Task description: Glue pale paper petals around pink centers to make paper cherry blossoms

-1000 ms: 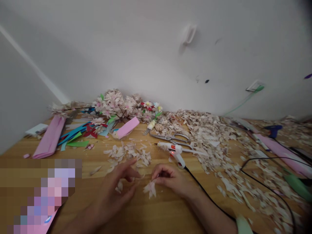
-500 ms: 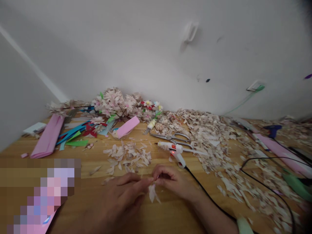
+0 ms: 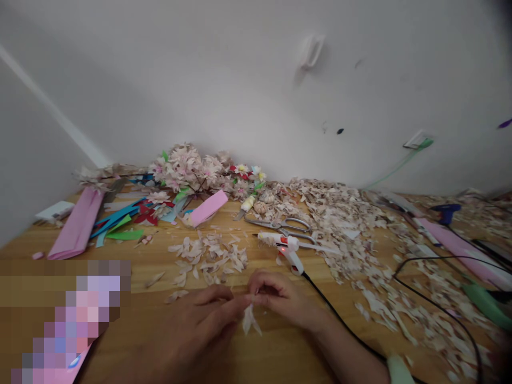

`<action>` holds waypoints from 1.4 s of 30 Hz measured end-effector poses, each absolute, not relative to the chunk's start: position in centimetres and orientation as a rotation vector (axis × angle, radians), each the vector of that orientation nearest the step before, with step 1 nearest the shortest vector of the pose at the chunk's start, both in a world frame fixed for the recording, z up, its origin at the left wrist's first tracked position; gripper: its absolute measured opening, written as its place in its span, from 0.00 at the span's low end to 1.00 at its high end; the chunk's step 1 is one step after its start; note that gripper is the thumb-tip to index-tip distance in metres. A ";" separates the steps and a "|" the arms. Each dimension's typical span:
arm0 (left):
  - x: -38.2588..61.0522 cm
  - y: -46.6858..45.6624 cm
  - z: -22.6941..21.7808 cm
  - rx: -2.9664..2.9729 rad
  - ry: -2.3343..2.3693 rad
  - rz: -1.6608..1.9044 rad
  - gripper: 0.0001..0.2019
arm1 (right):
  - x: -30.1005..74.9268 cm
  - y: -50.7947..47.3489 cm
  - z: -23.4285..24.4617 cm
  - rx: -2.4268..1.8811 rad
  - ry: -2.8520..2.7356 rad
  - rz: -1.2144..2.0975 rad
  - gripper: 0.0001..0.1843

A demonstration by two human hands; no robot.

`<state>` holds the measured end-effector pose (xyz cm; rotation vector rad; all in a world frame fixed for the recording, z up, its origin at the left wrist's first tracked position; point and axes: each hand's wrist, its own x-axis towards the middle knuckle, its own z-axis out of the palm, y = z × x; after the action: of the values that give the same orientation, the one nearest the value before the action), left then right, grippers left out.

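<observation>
Both of my hands meet low in the middle of the wooden table. My right hand pinches the top of a small pale paper flower that hangs below its fingers. My left hand reaches in from the left, its fingertips pressed together against the same flower. A heap of loose pale petals lies just beyond my hands. A white hot glue gun with a red light rests close behind my right hand, its black cord running under my right wrist.
Scissors lie behind the glue gun. Finished paper flowers and coloured paper strips sit at the back left with pink folded paper. A wide spread of paper scraps covers the right side. A blue glue gun is far right.
My left hand, open and apart a second ago, has moved right and closed its fingertips onto the flower held by my right hand. The right hand has barely shifted.
</observation>
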<state>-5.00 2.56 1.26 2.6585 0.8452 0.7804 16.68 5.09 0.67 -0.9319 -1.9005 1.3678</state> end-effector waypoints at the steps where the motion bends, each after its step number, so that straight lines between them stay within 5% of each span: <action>1: -5.0 2.5 1.5 2.641 0.852 0.778 0.25 | 16.7 5.1 0.7 -0.930 -1.890 1.377 0.12; 7: -5.2 2.0 1.7 2.210 0.839 0.915 0.35 | 16.4 5.2 0.0 -0.965 -1.647 1.536 0.13; 14: -4.6 2.2 0.2 1.581 0.835 0.914 0.31 | 15.2 5.2 -1.0 -0.865 -1.145 1.826 0.16; 42: -4.4 2.1 -0.1 1.452 0.717 0.839 0.33 | 14.8 5.3 -1.5 -0.780 -0.885 1.943 0.16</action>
<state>-4.41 2.07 -0.09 1.4521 0.7171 0.8394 14.82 5.26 -1.46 -0.7798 -0.8854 1.9429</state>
